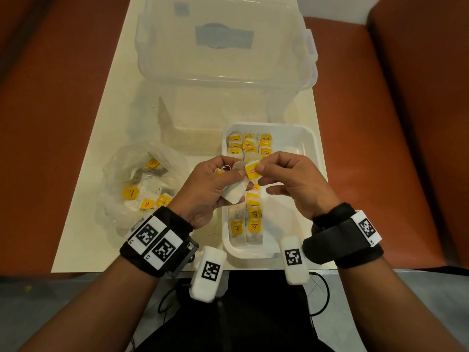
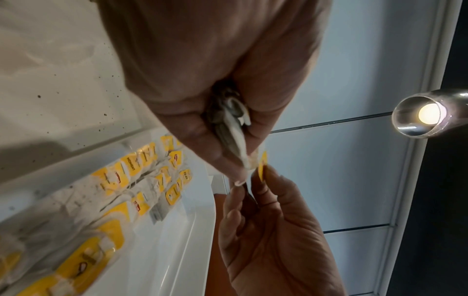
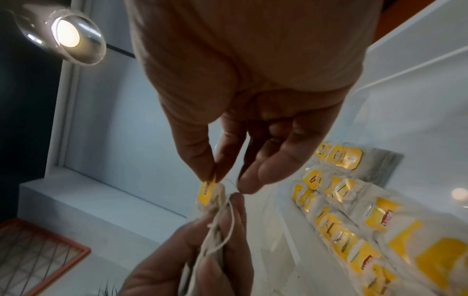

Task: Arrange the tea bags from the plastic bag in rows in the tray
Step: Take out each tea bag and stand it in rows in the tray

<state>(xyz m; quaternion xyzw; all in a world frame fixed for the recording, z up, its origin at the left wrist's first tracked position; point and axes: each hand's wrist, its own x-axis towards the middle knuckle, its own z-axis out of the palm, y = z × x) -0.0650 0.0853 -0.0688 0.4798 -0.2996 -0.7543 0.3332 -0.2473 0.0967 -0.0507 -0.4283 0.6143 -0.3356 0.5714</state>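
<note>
My left hand (image 1: 218,185) grips a small bunch of white tea bags (image 1: 234,193) above the left edge of the white tray (image 1: 314,148). Seen from the left wrist, the tea bags (image 2: 233,128) sit folded between thumb and fingers. My right hand (image 1: 284,174) pinches the yellow tag (image 1: 252,170) of one of those bags between thumb and forefinger; the right wrist view shows the tag (image 3: 207,191) and loose strings. Several tea bags (image 1: 247,224) with yellow tags lie in rows in the tray. A crumpled clear plastic bag (image 1: 142,184) at the left holds several more.
A large clear lidded storage box (image 1: 223,47) stands behind the tray on the cream table (image 1: 83,237). Reddish-brown seats (image 1: 406,123) flank the table. Dark specks of tea dust dot the table surface. A ceiling lamp (image 2: 428,114) shows in both wrist views.
</note>
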